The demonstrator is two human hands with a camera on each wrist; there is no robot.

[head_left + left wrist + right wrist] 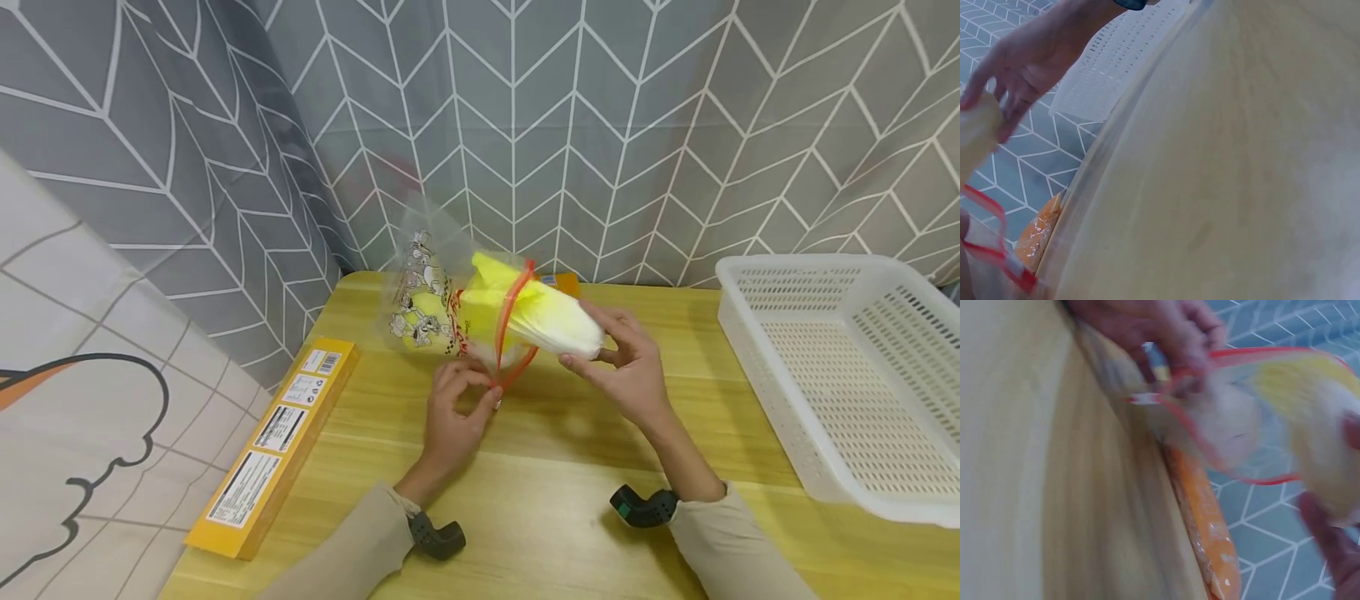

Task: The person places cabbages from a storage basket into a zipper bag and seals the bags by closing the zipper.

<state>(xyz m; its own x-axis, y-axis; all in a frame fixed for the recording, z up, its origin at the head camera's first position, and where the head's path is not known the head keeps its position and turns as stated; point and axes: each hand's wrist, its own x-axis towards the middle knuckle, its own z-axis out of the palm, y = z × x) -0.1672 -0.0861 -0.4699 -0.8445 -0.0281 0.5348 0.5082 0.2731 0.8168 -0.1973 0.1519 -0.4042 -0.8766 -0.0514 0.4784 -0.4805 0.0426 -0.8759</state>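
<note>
A clear zip bag point(426, 302) with cartoon prints and a red zip rim point(510, 329) is held above the yellow wooden table point(555, 467). A pale yellow cabbage point(525, 321) sticks halfway into its mouth, leafy end inside. My left hand point(459, 410) pinches the lower rim of the bag point(1175, 394). My right hand point(626, 354) grips the white stem end of the cabbage point(975, 134). The wrist views are blurred; the red rim point(994, 250) shows at the left wrist view's lower left.
A white perforated basket point(847, 367) stands at the table's right. A long yellow box point(273, 442) lies along the left edge. An orange packet point(1207, 531) lies behind the bag by the grey patterned curtain point(600, 125).
</note>
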